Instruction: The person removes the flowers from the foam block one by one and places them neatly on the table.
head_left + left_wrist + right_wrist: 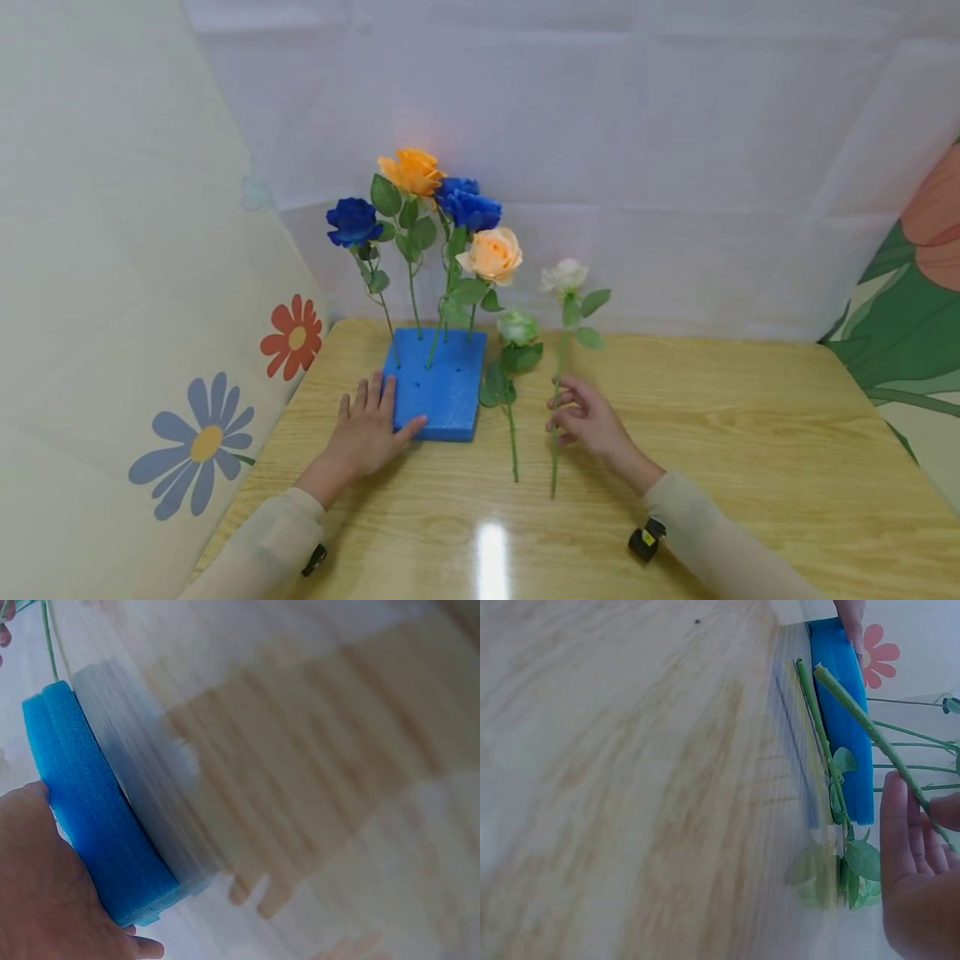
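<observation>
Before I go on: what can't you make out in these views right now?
- Left wrist view: the flowers are cut off by the frame; only the blue foam block edge and left hand show, table blurred.
- Right wrist view: white rose bloom out of frame; right hand cropped.
- Head view: empty holes in the foam too small to count.

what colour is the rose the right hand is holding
White; the right hand holds the white rose by its stem, clearest in the head view.

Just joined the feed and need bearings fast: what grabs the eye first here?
The bright blue foam block at the back left of the wooden table, with two blue and two orange roses standing in it. The left hand rests flat against its left edge. To its right, the right hand pinches the stem of a white rose, and a pale green rose lies between them.
</observation>
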Motion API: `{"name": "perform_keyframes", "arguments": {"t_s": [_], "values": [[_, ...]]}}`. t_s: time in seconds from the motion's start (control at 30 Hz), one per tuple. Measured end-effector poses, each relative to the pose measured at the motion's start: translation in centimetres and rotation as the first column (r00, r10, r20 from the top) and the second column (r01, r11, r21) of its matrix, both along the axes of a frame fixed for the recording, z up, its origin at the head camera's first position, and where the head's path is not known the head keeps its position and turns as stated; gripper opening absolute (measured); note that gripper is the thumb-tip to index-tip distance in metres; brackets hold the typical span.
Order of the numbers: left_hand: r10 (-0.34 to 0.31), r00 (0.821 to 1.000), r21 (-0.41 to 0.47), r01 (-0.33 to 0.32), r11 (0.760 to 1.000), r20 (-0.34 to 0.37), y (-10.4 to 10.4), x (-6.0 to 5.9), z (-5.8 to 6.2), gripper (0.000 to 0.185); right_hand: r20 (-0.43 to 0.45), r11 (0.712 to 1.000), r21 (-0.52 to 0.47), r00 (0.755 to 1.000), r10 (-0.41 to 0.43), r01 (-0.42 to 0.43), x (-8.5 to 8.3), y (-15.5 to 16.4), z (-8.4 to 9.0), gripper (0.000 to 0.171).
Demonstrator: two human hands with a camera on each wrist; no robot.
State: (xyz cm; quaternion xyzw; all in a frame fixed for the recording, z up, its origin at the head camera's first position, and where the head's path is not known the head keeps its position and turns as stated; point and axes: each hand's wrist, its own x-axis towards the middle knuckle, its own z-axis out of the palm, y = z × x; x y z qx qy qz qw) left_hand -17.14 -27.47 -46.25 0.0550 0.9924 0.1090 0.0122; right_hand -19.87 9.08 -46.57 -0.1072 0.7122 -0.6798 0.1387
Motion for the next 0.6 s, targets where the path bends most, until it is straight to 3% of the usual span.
{"name": "perform_keyframes", "arguments": {"t_s": [0.6], "values": [[-0.003, 1.000, 0.005, 0.003, 1.000, 0.010, 0.0, 0.0, 0.0, 0.102, 0.066, 1.000, 0.002, 0.997, 0.029, -0.029, 0.0, -0.5, -1.2, 0.058]]}}
